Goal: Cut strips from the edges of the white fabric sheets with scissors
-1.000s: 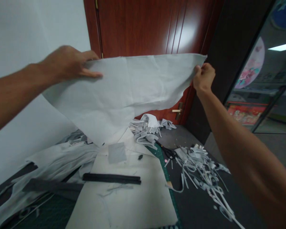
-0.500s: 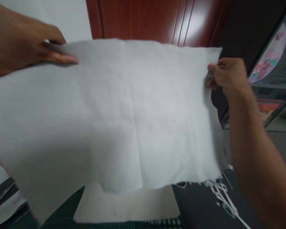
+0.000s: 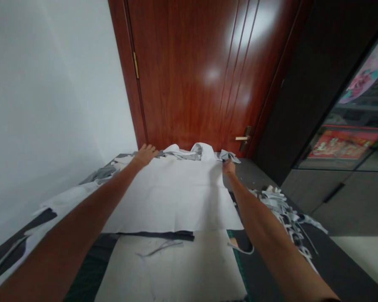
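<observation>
The person seems to spread the white cloth (image 3: 176,197) over the pale sheet (image 3: 173,272). The left hand (image 3: 145,154) lies open at the cloth's far edge; the right hand (image 3: 229,167) curls at the far right corner, grip unclear. The next move probably needs gentle smoothing.

I see sewing workroom: fabric scraps (image 3: 274,199) and cutting mat (image 3: 86,277) before wooden door (image 3: 189,84), glass-fronted cabinet (image 3: 315,191) right of door.
</observation>
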Tool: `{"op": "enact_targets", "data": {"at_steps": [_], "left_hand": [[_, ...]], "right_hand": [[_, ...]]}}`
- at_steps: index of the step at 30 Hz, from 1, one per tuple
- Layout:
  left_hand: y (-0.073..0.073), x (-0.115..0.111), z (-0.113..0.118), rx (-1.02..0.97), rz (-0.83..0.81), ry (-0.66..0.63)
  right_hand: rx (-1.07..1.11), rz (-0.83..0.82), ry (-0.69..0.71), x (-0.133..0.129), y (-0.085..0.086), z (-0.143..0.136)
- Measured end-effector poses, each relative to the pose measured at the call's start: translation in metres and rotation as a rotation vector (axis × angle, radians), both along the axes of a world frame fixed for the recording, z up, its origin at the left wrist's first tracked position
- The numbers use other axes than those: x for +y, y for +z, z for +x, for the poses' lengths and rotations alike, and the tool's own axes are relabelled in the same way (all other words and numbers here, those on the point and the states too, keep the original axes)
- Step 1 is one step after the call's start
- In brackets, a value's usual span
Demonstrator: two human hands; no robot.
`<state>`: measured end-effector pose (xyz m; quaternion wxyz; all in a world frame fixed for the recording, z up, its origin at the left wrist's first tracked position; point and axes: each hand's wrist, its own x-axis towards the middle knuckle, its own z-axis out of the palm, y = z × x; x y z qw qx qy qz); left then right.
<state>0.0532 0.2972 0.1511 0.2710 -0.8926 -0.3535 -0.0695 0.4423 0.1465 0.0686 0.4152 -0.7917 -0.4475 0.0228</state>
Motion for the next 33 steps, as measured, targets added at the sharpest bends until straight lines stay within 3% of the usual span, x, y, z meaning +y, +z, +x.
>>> {"op": "enact_targets", "data": {"at_steps": [3, 5, 7, 10, 12, 15, 17, 20, 22, 24, 27, 33], "left_hand": [[-0.053, 0.007, 0.007, -0.026, -0.075, 0.009], [-0.074, 0.009, 0.005, -0.062, -0.121, 0.012], [-0.082, 0.005, 0.000, -0.103, -0.155, 0.005], [-0.082, -0.017, -0.008, -0.145, -0.177, -0.046], [-0.080, -0.049, -0.017, -0.150, -0.190, -0.136], [-0.091, -0.120, -0.037, -0.098, -0.255, -0.338], [-0.109, -0.173, -0.054, -0.094, -0.284, -0.537], [-0.146, -0.237, -0.075, -0.161, -0.216, -0.564], [-0.170, -0.261, -0.083, -0.226, -0.122, -0.522], [-0.187, -0.271, -0.088, -0.294, -0.119, -0.420], [-0.200, -0.271, -0.090, -0.383, -0.148, -0.302], [-0.201, -0.266, -0.084, -0.441, -0.208, -0.177]], "right_hand": [[0.008, 0.022, 0.020, 0.002, -0.045, 0.001], [-0.009, 0.058, 0.068, 0.002, -0.063, 0.004], [-0.027, 0.078, 0.123, -0.001, -0.071, 0.007], [-0.044, 0.046, 0.246, -0.015, -0.073, 0.008], [-0.042, -0.021, 0.360, -0.033, -0.072, 0.009], [-0.009, -0.170, 0.505, -0.076, -0.067, 0.013], [0.044, -0.284, 0.566, -0.111, -0.062, 0.019], [0.162, -0.523, 0.710, -0.162, -0.052, 0.024], [0.235, -0.714, 0.822, -0.188, -0.049, 0.017], [0.275, -0.831, 0.888, -0.205, -0.050, 0.000], [0.239, -0.862, 0.888, -0.214, -0.056, -0.031], [0.003, -0.602, 0.821, -0.224, -0.069, -0.063]]}}
